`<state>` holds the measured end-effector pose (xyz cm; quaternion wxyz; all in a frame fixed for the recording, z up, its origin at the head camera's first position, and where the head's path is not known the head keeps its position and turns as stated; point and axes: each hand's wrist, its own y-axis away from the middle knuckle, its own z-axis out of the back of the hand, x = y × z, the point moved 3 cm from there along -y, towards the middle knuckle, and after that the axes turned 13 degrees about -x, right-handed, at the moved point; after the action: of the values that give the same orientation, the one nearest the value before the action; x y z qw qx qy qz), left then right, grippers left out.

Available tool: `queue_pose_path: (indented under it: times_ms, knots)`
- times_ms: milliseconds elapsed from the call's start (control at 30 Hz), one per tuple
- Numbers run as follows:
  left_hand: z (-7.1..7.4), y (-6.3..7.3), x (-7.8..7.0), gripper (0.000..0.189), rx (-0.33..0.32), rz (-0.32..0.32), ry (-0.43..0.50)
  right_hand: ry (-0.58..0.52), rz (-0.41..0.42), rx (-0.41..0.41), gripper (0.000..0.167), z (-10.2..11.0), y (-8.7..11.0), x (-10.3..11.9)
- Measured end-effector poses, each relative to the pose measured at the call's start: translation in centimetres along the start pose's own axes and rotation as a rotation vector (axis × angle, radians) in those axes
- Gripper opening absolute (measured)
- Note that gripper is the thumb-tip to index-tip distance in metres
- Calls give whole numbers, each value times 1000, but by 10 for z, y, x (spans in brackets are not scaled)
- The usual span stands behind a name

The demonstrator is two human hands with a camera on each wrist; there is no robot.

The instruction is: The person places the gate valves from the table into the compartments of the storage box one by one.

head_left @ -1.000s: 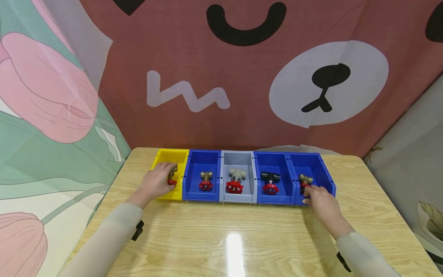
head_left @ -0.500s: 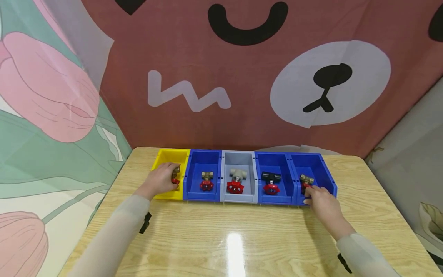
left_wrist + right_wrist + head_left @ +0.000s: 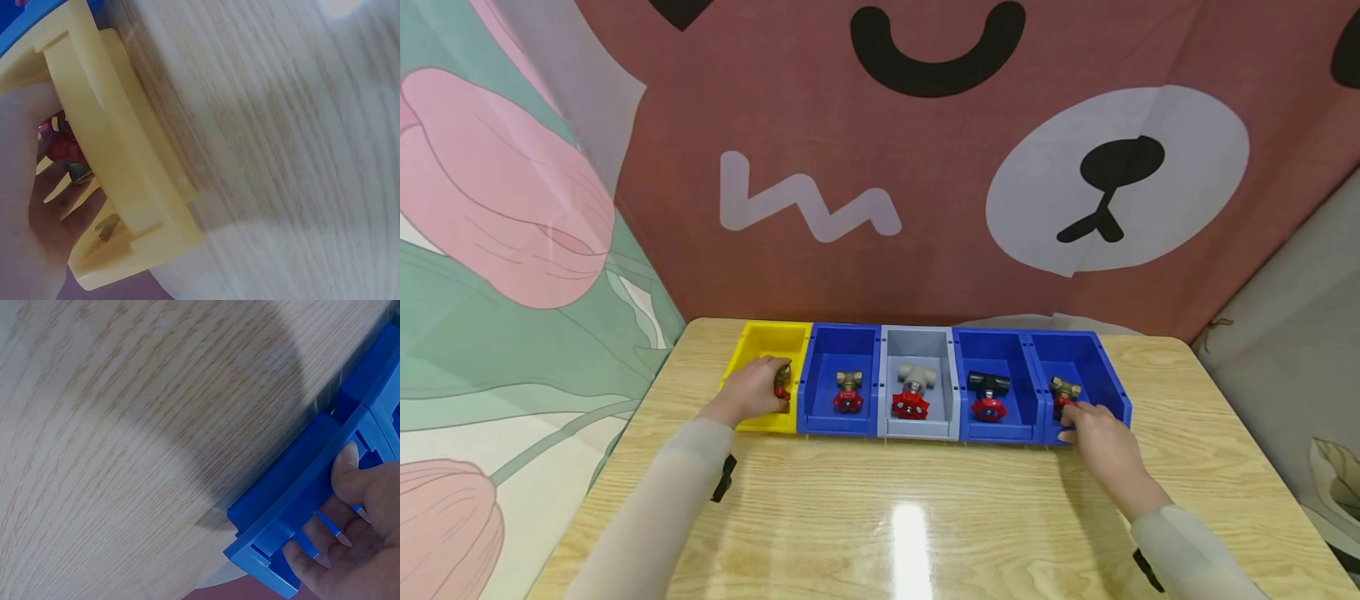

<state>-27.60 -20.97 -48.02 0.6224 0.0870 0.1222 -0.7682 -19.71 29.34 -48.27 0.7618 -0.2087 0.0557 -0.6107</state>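
My left hand (image 3: pixel 748 392) reaches into the yellow bin (image 3: pixel 772 337) at the row's left end. Its thumb and fingers curl round a brass valve (image 3: pixel 783 377) with a red handwheel (image 3: pixel 61 140); the palm hides part of it. At the other end, my right hand (image 3: pixel 1105 450) reaches over the front of the rightmost blue bin (image 3: pixel 1072 350). The thumb rests on the front lip (image 3: pixel 300 481), the fingers spread inside, close to the red handwheel of another brass valve (image 3: pixel 1064 387). Their tips are partly hidden, and nothing shows pinched there.
Between my hands stand two more blue bins and a grey bin (image 3: pixel 916 340). They hold a brass valve (image 3: pixel 848 382), a grey valve (image 3: pixel 916 379) and a black valve (image 3: pixel 988 385), all with red handwheels. The wooden table (image 3: pixel 820 508) meets printed cloth (image 3: pixel 820 275) behind.
My left hand has shifted slightly right inside the yellow bin, and the valve in it has moved right too. The right hand has stayed where it was.
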Motion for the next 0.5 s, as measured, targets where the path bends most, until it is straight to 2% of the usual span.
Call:
queue_pose_path:
  times_ms: [500]
  knots:
    - [-6, -2, -1, 68, 33, -12, -4, -2, 7, -24, 16, 2, 1, 2]
